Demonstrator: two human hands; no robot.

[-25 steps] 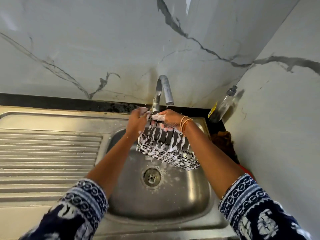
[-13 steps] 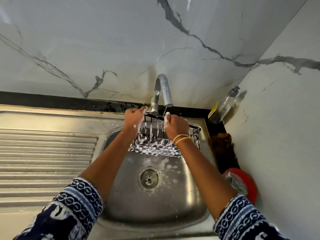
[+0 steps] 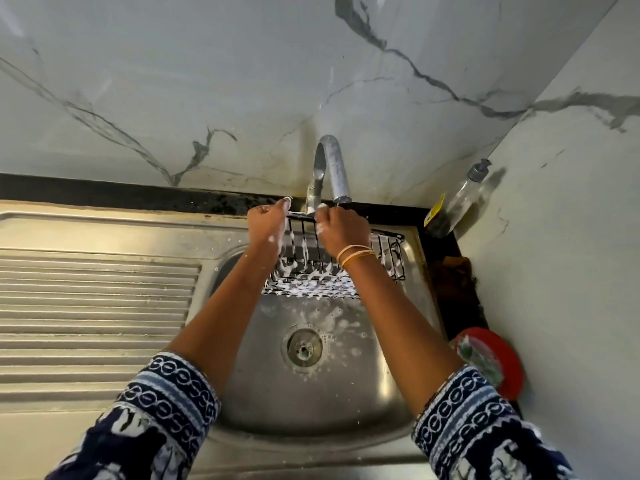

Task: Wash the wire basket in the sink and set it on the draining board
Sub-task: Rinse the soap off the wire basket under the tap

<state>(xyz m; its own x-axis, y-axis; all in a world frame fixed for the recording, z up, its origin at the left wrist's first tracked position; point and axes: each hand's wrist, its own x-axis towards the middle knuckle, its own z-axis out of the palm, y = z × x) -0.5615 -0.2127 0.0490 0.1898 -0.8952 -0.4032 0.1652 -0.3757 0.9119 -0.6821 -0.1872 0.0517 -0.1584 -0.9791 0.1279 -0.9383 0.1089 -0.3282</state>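
Both hands (image 3: 266, 220) (image 3: 341, 226) grip soapy wire basket (image 3: 313, 275) rim, under tap (image 3: 329, 168).

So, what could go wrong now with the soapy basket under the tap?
The wire basket is covered in foam, so it may slip from the left hand or right hand into the sink. It sits close under the tap and could knock it. Foam may remain if rinsing is short.

There is one camera, worn on the person's head. It looks forward and down, close over the sink (image 3: 346, 403). The tap (image 3: 332, 168) sits at 12 o'clock, the draining board (image 3: 93, 306) at 9 o'clock, both sleeves at the bottom.
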